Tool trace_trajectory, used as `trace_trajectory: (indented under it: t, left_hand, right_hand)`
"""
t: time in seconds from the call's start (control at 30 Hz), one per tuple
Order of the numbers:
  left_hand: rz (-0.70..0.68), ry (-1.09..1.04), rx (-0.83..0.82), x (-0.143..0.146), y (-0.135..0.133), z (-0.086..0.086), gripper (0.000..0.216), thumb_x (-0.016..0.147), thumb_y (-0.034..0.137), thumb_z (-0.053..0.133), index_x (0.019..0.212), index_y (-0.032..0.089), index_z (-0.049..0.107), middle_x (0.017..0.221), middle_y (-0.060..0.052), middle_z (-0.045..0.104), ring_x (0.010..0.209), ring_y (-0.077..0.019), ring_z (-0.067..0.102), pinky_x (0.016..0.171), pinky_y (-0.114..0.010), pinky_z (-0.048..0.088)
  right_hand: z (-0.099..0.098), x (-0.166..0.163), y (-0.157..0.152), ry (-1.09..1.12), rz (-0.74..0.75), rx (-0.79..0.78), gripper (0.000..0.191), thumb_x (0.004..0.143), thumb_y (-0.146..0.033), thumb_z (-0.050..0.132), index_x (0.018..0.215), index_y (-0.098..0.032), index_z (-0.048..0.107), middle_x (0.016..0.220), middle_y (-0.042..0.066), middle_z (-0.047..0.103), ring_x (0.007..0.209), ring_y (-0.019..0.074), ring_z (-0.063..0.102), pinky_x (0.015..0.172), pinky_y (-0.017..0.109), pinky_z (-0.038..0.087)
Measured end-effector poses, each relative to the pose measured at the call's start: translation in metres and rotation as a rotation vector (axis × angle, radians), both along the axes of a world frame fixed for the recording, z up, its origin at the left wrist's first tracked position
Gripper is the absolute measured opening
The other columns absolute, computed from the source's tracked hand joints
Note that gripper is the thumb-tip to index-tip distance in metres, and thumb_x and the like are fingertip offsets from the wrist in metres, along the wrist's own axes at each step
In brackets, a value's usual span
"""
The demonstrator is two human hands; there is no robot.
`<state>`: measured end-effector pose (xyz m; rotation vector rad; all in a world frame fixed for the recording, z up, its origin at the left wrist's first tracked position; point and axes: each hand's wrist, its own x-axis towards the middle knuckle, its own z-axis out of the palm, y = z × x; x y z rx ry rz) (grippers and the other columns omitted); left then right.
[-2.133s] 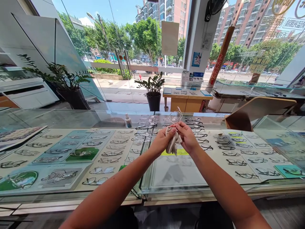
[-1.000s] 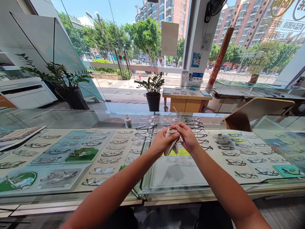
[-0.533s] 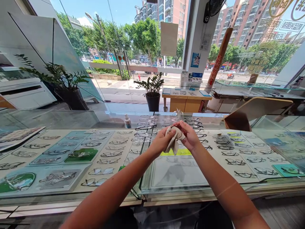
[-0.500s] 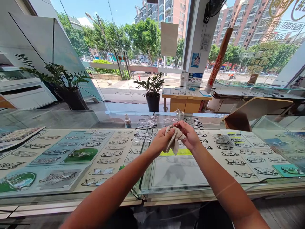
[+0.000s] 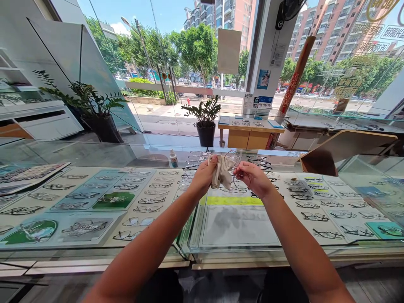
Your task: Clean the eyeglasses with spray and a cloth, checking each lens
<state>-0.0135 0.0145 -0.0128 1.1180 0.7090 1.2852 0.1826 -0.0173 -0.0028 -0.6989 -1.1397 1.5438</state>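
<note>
Above the worktop (image 5: 240, 229), pinching cloth (image 5: 222, 173) in fingers of the left hand (image 5: 204, 173), glasses (image 5: 233, 158) close by in those of the right hand (image 5: 254, 176); now held wider apart, seemingly exposing the glasses more.

The two hands, close together around the cloth a moment ago, have drawn apart. The left grip (image 5: 204, 173) has shifted left and up, now alone holding the cloth (image 5: 223, 176), its loose end drooping. The right grip (image 5: 242, 169) has come away with the thin-framed glasses (image 5: 234, 157), more of which now shows. The view has swung slightly left.
</note>
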Motion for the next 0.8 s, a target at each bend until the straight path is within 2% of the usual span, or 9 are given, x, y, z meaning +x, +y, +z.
trace_trajectory:
  t: [0.13, 0.33, 0.6, 0.7, 0.8]
  left_hand:
    - [-0.081, 0.01, 0.016, 0.001, -0.003, 0.001, 0.062, 0.077, 0.077, 0.079, 0.092, 0.017, 0.076, 0.072, -0.005, 0.075, 0.07, -0.0214, 0.072, 0.058, -0.027, 0.051]
    - [-0.114, 0.038, 0.069, -0.002, -0.004, 0.001, 0.057, 0.079, 0.066, 0.084, 0.098, 0.013, 0.075, 0.082, -0.006, 0.077, 0.067, -0.0153, 0.068, 0.066, -0.026, 0.055]
    - [-0.282, 0.041, 0.096, -0.009, -0.008, 0.01, 0.047, 0.077, 0.046, 0.092, 0.105, 0.014, 0.073, 0.089, -0.007, 0.077, 0.071, -0.0158, 0.069, 0.069, -0.026, 0.054]
    - [-0.27, 0.059, 0.117, -0.008, -0.009, 0.009, 0.05, 0.074, 0.044, 0.095, 0.108, 0.015, 0.072, 0.088, -0.006, 0.076, 0.073, -0.0164, 0.07, 0.071, -0.027, 0.055]
    - [-0.196, 0.072, 0.098, -0.006, -0.009, 0.006, 0.055, 0.068, 0.042, 0.098, 0.107, 0.016, 0.07, 0.085, -0.004, 0.075, 0.07, -0.0158, 0.069, 0.068, -0.026, 0.055]
  right_hand:
    - [-0.002, -0.007, 0.0, -0.074, 0.027, 0.003, 0.035, 0.073, -0.047, 0.091, 0.073, -0.018, 0.073, 0.083, 0.006, 0.075, 0.075, 0.0146, 0.056, 0.072, 0.031, 0.039]
    - [-0.004, -0.008, 0.001, -0.082, 0.059, 0.002, 0.033, 0.071, -0.046, 0.091, 0.075, -0.017, 0.076, 0.081, 0.005, 0.073, 0.075, 0.0148, 0.054, 0.074, 0.032, 0.039]
    - [-0.011, -0.004, 0.005, -0.007, 0.1, -0.018, 0.03, 0.075, -0.043, 0.09, 0.083, -0.017, 0.078, 0.083, 0.004, 0.074, 0.076, 0.0149, 0.058, 0.076, 0.032, 0.044]
    - [-0.013, -0.007, 0.005, 0.003, 0.108, -0.011, 0.029, 0.077, -0.043, 0.09, 0.083, -0.017, 0.079, 0.085, 0.005, 0.075, 0.075, 0.0142, 0.058, 0.074, 0.031, 0.044]
    - [-0.015, -0.014, 0.003, 0.026, 0.111, -0.044, 0.031, 0.074, -0.043, 0.092, 0.087, -0.018, 0.079, 0.085, 0.005, 0.075, 0.074, 0.0143, 0.059, 0.071, 0.03, 0.044]
